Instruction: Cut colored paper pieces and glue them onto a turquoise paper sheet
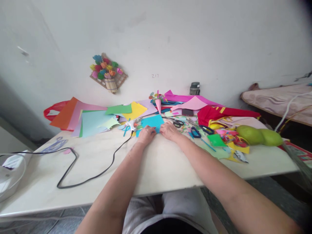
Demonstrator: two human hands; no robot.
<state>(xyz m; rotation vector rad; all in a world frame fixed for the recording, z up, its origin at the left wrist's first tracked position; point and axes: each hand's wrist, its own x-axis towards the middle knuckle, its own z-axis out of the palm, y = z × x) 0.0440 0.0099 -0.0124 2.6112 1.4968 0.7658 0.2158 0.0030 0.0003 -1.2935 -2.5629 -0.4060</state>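
A sheet of bright blue paper (153, 121) lies on the table in front of me. My left hand (146, 134) is at its near left edge with fingers curled against the paper. At the near right edge, my right hand (168, 130) has its fingers bent together on the same sheet. Both hands partly cover the paper's near edge. Just left of the sheet rests a white glue gun (132, 125) with a black cord. Black-handled scissors (178, 123) lie right of my right hand, with dark blue-handled scissors (195, 132) farther right.
Coloured paper sheets (94, 120) spread across the back left. A small paper bouquet (158, 104) stands at the back. Scraps, a green square (216, 140) and green pear-shaped fruits (251, 134) lie to the right. The black cord (90, 178) loops over the table (168, 165) on the left.
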